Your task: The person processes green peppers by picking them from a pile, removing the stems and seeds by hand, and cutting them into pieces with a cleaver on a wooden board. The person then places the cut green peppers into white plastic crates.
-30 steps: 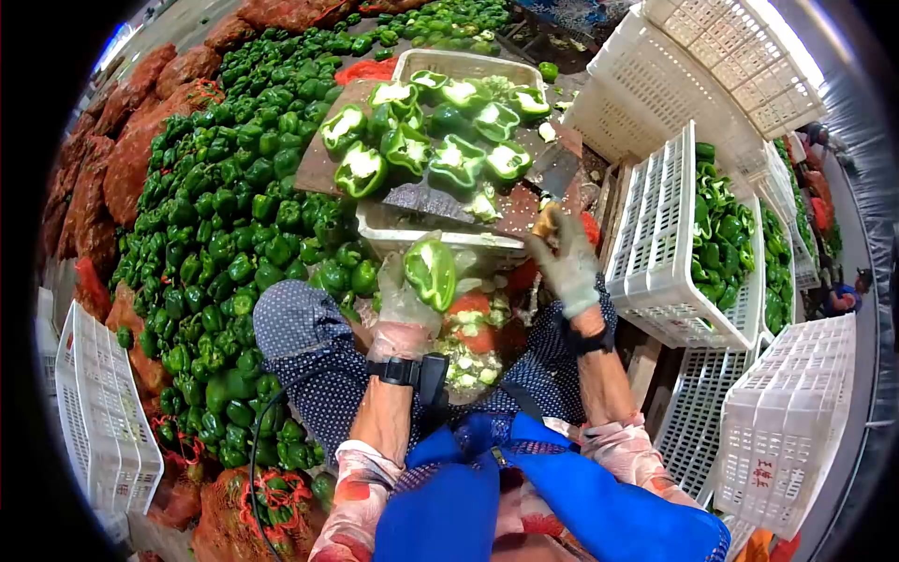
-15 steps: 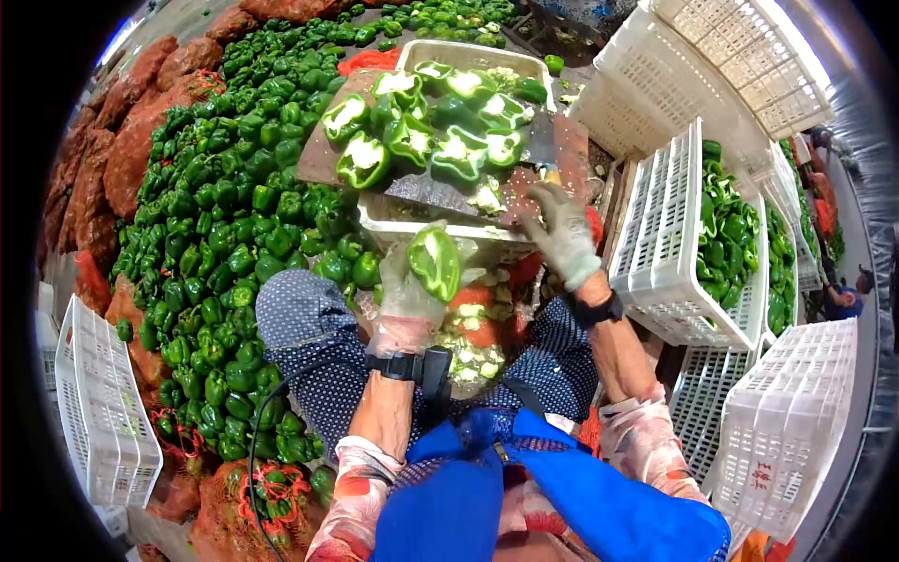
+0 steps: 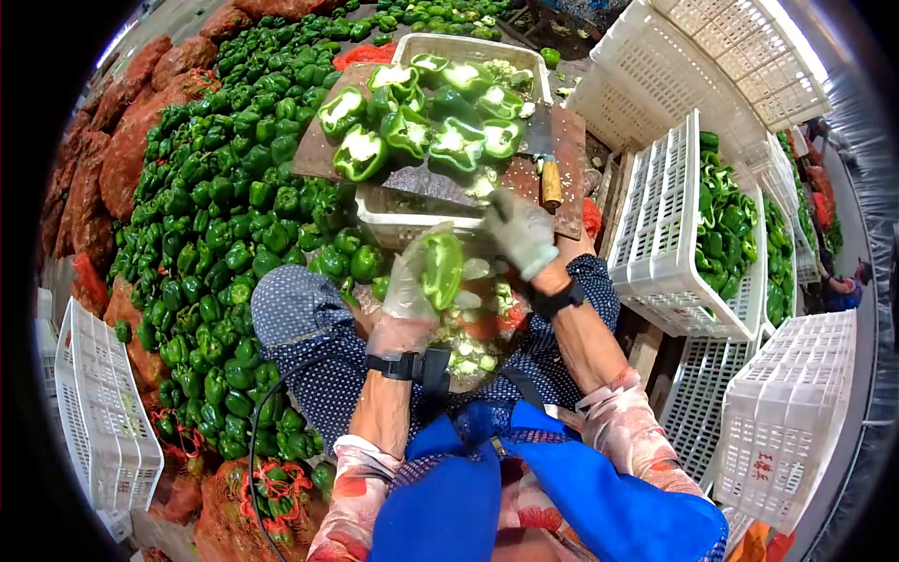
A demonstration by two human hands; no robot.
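Observation:
My left hand (image 3: 408,286), in a pale glove, is closed on a cut green pepper half (image 3: 441,270) above my lap. My right hand (image 3: 521,232), also gloved, is beside the front edge of the board, close to a pepper core (image 3: 483,184); its fingers are blurred. Several cut pepper halves (image 3: 408,131) lie on the brown board (image 3: 323,150), which rests across a white bin (image 3: 407,223). A cleaver with a wooden handle (image 3: 551,183) lies on the board's right side. Pale pepper cores (image 3: 468,351) sit below my hands.
A large heap of whole green peppers (image 3: 243,197) covers the left. Red mesh sacks (image 3: 140,140) lie behind it. On the right stand white crates (image 3: 655,234), one holding green peppers (image 3: 729,225). An upright white crate (image 3: 105,412) is at the far left.
My right hand has moved left and slightly down, away from the cleaver handle, which now shows fully. The pepper half in my left hand has turned and shows more edge-on.

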